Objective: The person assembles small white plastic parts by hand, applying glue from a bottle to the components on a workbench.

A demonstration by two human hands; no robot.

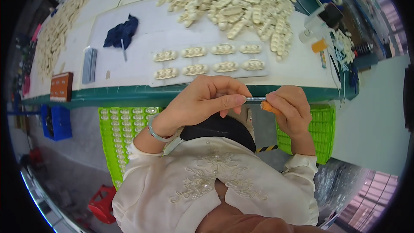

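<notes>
In front of my body, just off the table's near edge, a thin silver segmented rod [255,99] runs between my two hands. The thumb and fingers of my left hand [205,97] pinch its left end. My right hand [291,105] is closed on the other end. An orange piece [270,108] with a rough end sits at the right fingers; whether it is held or worn on a finger, I cannot tell. Beyond the hands lies a white tray [202,79], bearing two rows of cream oval parts [194,51] with silvery dots.
A large heap of cream parts [233,4] covers the table's far side. Left are a dark blue cloth [120,32], grey strips [89,65] and a brown block [61,87]. Green crates [123,142] flank my lap below the edge. A yellow-orange cap [319,45] lies right.
</notes>
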